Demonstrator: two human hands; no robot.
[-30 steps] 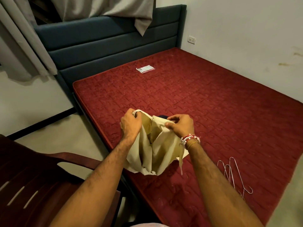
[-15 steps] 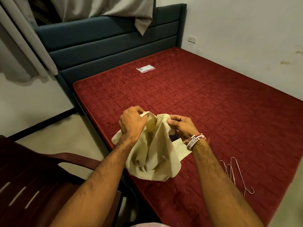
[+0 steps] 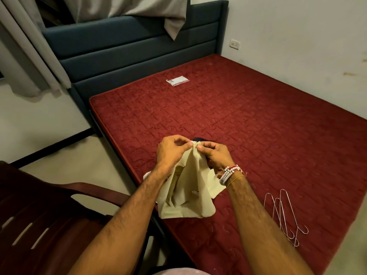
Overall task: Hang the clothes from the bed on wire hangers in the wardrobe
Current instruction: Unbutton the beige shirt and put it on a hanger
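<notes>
The left hand (image 3: 170, 153) and right hand (image 3: 215, 155) meet fingertip to fingertip, each grip closed in a pinch on the top edge of a pale cream cloth garment (image 3: 186, 195). It hangs bunched between the forearms, above the near left edge of the red quilted bed (image 3: 258, 120). Thin silver wire hangers (image 3: 282, 213) lie on the bed toward its near right corner, well apart from the garment. A dark cloth (image 3: 199, 139) peeks out just behind the knuckles.

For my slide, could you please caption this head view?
Left hand and right hand pinch a cream garment over the red mattress; wire hangers lie nearby.
</notes>
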